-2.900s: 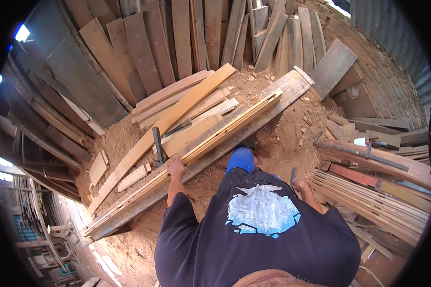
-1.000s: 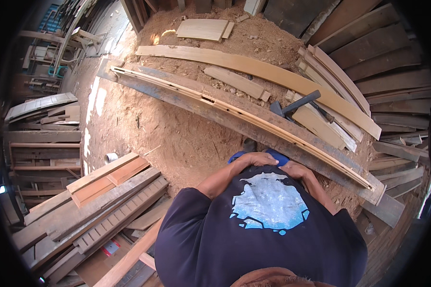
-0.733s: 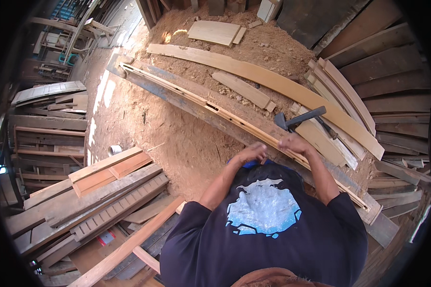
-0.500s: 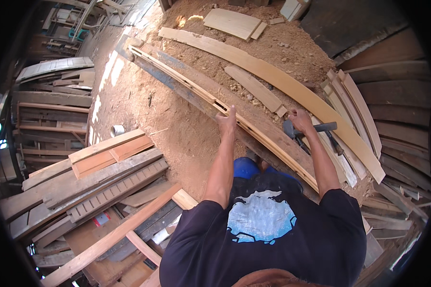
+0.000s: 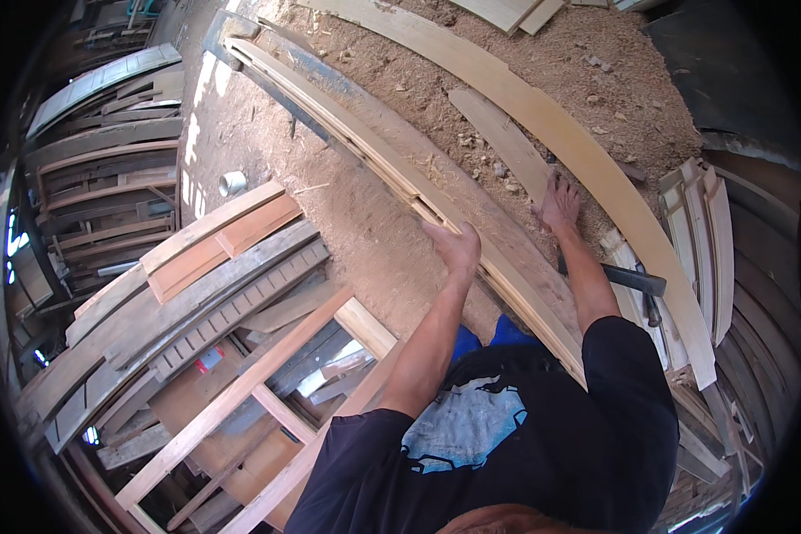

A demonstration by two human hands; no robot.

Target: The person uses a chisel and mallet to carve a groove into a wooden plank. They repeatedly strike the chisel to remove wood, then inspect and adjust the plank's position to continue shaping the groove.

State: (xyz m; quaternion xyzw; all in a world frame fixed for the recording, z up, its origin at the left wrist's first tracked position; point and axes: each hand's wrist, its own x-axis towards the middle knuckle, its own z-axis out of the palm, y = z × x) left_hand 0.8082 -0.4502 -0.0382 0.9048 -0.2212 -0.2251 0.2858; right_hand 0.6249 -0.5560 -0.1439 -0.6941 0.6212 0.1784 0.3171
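You are keeping your left hand (image 5: 457, 246) near the centre of the frame, closing it around the near edge of a long, narrow, pale wooden rail with slots cut into it (image 5: 378, 156). The rail is lying along a long, weathered brown plank table (image 5: 485, 209), running from the upper left of the frame down to the lower centre, passing through your grip, with a slot showing just above your fingers. Your right hand (image 5: 559, 203) is reaching across the table, right of centre, its fingers pointing up at the lower end of a short, flat, pale wooden board (image 5: 500, 138); you cannot tell whether they are gripping it. A black-handled hammer (image 5: 636, 280) is lying partly hidden behind your right forearm.
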